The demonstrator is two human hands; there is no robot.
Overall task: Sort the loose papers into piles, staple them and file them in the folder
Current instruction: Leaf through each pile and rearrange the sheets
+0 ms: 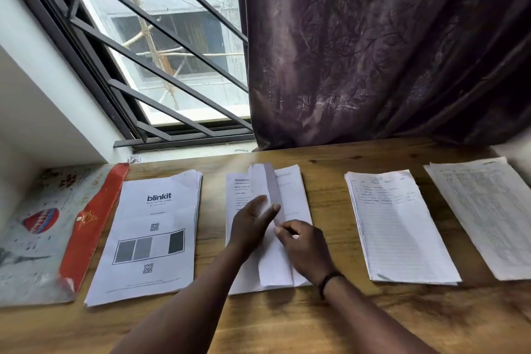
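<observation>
— Four piles across the wooden desk (324, 322), and the folder (43, 238) lies flat at the far left, red flap (92, 227) toward the papers. What are the hands at?

— Both on the second pile (298, 198). The left hand (253, 227) lies there with fingers straight, tips touching a sheet (273, 264) that's curling up lengthwise over the stack. The right hand (307, 250) has fingers bent, seemingly pinching that sheet's edge, though blur makes it hard to be sure.

— And the rest?

— Blinkit pile (152, 238) just beside the folder, lined pile (399, 227) right of the hands, table-print pile (485, 213) at the far right edge. A dark curtain (388, 46) hangs behind, beside a barred window (161, 46).
</observation>
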